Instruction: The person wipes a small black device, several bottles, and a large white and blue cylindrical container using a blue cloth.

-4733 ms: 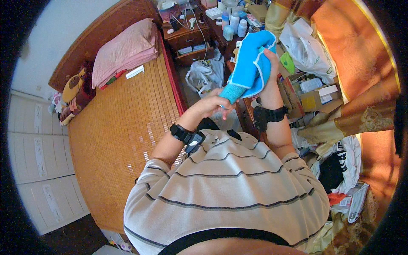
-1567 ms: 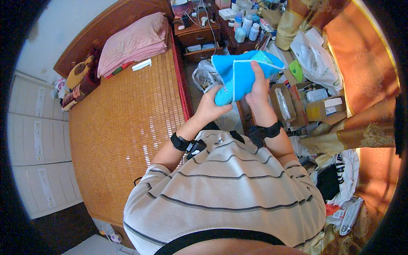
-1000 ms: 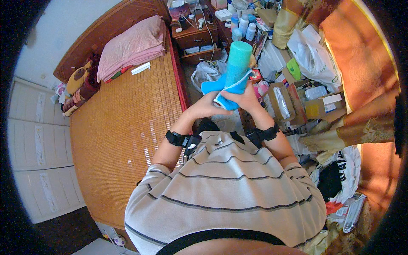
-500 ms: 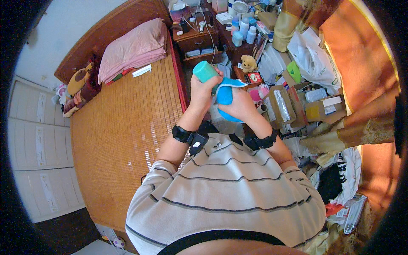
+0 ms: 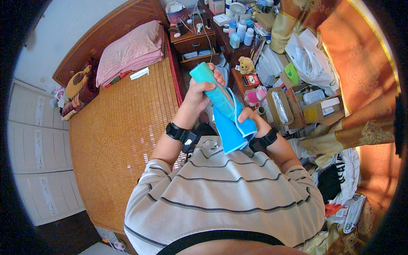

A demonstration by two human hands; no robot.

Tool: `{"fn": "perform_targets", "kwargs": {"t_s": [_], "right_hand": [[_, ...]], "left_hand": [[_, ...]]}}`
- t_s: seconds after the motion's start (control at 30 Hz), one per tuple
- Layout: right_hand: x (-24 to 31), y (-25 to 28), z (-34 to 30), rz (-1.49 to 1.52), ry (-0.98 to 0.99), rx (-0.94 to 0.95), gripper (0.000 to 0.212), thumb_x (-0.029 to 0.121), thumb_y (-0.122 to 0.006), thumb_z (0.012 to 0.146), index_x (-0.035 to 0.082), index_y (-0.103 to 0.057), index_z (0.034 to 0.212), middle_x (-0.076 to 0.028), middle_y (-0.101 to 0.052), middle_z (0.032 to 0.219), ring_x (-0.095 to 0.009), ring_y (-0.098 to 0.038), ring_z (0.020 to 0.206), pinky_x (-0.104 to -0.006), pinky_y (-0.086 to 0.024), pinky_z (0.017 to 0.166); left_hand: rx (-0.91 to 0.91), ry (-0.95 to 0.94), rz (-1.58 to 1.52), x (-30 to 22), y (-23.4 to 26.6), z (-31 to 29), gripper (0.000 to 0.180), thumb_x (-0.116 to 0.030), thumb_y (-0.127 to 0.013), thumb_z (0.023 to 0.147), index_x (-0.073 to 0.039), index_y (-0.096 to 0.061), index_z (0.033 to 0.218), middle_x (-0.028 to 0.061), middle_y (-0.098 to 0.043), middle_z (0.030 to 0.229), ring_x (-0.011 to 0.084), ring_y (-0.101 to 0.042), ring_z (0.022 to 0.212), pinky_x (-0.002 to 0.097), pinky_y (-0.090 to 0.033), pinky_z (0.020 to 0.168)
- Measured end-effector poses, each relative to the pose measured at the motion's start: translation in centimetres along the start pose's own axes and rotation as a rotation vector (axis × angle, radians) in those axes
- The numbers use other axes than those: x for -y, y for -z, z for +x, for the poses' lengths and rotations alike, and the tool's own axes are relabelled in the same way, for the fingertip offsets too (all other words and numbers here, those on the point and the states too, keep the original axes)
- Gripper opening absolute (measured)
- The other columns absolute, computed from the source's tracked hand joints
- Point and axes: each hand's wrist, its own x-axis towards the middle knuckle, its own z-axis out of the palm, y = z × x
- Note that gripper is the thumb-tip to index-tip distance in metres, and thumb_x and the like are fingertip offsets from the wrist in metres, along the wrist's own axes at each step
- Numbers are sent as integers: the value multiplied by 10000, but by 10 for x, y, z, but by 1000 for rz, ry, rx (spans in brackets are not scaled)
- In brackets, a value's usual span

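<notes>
My left hand point(image 5: 199, 91) grips the upper end of a blue and teal cloth point(image 5: 227, 117) that is folded into a narrow strip. Its teal end sticks up past my fingers. My right hand point(image 5: 251, 118) holds the lower blue part, which hangs in folds against my striped shirt. Both wrists wear black bands. The cloth is held in front of my chest, above the gap between the bed and the clutter.
A bed with a woven bamboo mat point(image 5: 119, 140) lies to my left, with a pink folded blanket point(image 5: 129, 51) at its head. A wooden nightstand point(image 5: 193, 40) stands beyond. Boxes, bags, bottles and a small teddy bear point(image 5: 245, 64) crowd the floor on the right.
The cloth went from spread open and held high to folded into a narrow strip. Both hands came down closer to my chest, left above right.
</notes>
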Motion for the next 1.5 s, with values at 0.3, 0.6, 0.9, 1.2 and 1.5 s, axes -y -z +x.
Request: {"fn": "perform_targets", "kwargs": {"t_s": [0.3,0.6,0.9,1.2,1.5], "right_hand": [[-5,48,36,-345,86,-115,522,193,-683,586,20,-509,1047,-77,-579,901,-177,-571,773,-301,-471,708],[-8,32,47,-1038,343,-499,589,174,-699,601,24,-440,1109,-124,-552,957,-226,-551,882,-339,-440,769],[-16,55,64,-1240,762,-815,622,198,-725,590,26,-417,1101,-169,-516,1026,-282,-530,942,-360,-425,793],[-13,53,50,-290,403,-446,552,18,-682,635,44,-417,1118,-88,-528,1040,-218,-533,946,-356,-447,807],[-8,79,37,185,308,-388,352,82,-584,707,1,-480,1034,-114,-575,965,-249,-575,848,-384,-454,798]], "left_hand": [[-110,-46,219,-10,-2,4,381,20,-565,611,-53,-416,954,65,-491,836,179,-520,784,323,-442,734],[-396,-220,398,11,10,4,284,24,-575,651,-35,-457,902,71,-532,833,168,-542,772,293,-438,722],[-465,-399,745,29,-5,-1,298,-20,-616,660,-39,-459,913,49,-541,861,137,-526,800,278,-424,730],[-308,-512,1037,27,-3,-2,447,-19,-654,616,-32,-428,1002,46,-542,850,126,-524,778,275,-433,707],[-266,-524,793,16,-2,3,402,37,-623,630,-55,-432,972,57,-529,863,159,-533,797,290,-445,702]]}}
